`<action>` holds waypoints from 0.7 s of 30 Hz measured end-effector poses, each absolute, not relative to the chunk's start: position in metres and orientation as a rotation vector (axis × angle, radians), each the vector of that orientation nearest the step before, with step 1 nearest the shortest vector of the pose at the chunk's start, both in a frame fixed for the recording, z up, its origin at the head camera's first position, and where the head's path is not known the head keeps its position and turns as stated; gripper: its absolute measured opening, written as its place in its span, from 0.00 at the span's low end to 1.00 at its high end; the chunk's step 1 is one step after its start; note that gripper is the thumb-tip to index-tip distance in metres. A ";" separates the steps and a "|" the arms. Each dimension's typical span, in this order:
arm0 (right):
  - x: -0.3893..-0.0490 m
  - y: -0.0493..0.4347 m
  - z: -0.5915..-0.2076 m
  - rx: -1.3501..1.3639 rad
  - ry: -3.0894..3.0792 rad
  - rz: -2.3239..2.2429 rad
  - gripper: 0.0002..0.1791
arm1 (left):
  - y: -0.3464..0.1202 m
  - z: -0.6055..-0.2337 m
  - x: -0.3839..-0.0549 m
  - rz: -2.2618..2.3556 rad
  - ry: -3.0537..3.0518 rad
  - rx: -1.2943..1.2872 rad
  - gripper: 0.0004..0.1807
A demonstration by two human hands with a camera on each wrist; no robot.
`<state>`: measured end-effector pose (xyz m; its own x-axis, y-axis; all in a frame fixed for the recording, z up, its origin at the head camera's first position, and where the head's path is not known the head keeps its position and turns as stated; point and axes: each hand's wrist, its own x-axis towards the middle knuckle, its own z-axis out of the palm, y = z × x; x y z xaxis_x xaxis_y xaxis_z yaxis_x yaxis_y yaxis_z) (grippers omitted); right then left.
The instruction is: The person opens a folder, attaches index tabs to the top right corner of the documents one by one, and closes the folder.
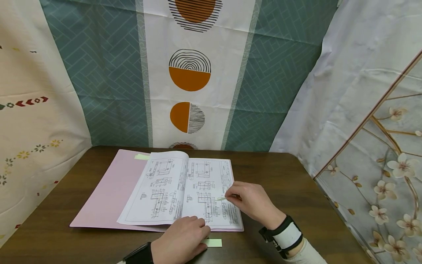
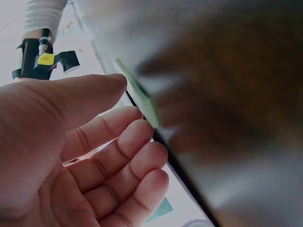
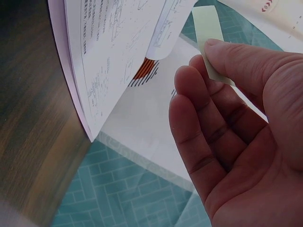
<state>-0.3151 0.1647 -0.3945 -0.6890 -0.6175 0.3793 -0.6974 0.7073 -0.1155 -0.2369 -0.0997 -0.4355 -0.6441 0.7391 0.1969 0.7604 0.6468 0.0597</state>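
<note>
Between right thumb and forefinger, my right hand [image 1: 252, 201] pinches a pale green sticky note [image 3: 208, 23], held over the right page of an open booklet [image 1: 211, 176]. Technical line drawings cover both pages, and the left one curls up near the spine. My left hand [image 1: 181, 236] is at the table's near side, below the booklet. Its thumb and fingertips hold the left end of a small pale green sticky note pad [image 1: 215, 242] lying on the wood. Under the booklet lies a pink folder cover [image 1: 105, 194], spread out to the left.
Another pale green sticky note [image 1: 141, 157] shows at the folder's top edge, beside the left page. The brown wooden table [image 1: 273, 176] ends at a patterned hanging cloth [image 1: 197, 121] behind. A white floral cloth [image 1: 369, 176] hangs along the right side.
</note>
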 end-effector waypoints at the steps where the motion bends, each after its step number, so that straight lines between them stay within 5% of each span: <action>1: -0.315 0.165 -0.395 1.031 -2.604 0.365 0.08 | -0.099 -0.434 -0.238 -0.221 -2.705 -1.237 0.12; 21: -0.319 0.168 -0.395 1.008 -2.603 0.353 0.09 | -0.106 -0.430 -0.264 -0.110 -2.648 -1.037 0.13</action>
<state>-0.3193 0.1678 -0.3952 -0.6969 -0.6046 0.3856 -0.6855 0.7197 -0.1104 -0.2641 -0.1057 -0.4299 -0.6967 0.6523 0.2987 0.6748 0.7372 -0.0361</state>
